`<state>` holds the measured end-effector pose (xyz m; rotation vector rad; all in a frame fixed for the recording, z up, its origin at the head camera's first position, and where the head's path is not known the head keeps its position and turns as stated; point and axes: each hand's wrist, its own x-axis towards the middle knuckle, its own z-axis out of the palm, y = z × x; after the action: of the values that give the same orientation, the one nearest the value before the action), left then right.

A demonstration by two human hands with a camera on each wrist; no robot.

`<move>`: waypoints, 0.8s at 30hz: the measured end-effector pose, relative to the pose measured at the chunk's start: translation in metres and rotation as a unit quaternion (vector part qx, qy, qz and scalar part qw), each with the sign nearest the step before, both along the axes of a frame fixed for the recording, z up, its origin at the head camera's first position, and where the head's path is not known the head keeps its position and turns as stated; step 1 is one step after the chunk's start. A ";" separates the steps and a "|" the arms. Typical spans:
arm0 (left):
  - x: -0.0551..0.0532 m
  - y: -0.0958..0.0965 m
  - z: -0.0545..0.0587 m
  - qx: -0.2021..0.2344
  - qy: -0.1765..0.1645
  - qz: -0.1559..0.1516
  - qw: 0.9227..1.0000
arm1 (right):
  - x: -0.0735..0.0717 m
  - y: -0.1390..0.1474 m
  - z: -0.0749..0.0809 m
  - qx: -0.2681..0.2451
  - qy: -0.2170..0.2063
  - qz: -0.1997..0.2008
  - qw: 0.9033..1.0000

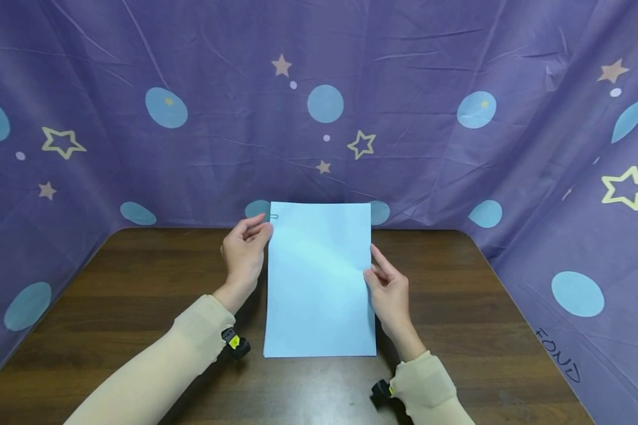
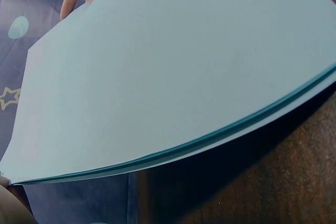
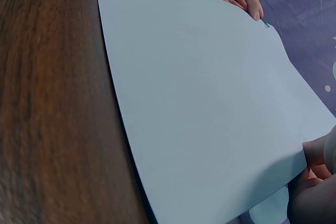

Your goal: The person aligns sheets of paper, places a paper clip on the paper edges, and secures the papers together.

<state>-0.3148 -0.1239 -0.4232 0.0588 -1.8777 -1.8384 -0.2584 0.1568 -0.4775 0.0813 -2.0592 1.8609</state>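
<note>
A thin stack of pale blue paper sheets (image 1: 320, 283) is held up off the table, its long sides running away from me. A small green paper clip (image 1: 274, 216) sits on the left edge near the far corner. Beside that clip, my left hand (image 1: 247, 245) pinches the stack's edge between thumb and fingers. My right hand (image 1: 390, 289) grips the opposite edge about midway, thumb on top. In the left wrist view the near side of the sheets (image 2: 173, 87) bows, and layers show slightly apart along the edge. The right wrist view shows the clip (image 3: 266, 23) by the left fingertips.
Under the paper is a dark brown wooden table (image 1: 138, 307) with rounded far corners. A purple curtain (image 1: 234, 136) with stars and blue dots hangs round its back and sides. Each wrist wears a small black camera (image 1: 236, 343) on a band.
</note>
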 end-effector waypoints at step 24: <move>0.004 0.000 -0.001 -0.014 -0.025 -0.004 1.000 | 0.000 -0.001 0.001 -0.005 0.010 -0.002 1.000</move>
<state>-0.3111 -0.1237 -0.4238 0.0879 -1.9400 -1.8304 -0.2582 0.1553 -0.4765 0.0934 -2.0347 1.8607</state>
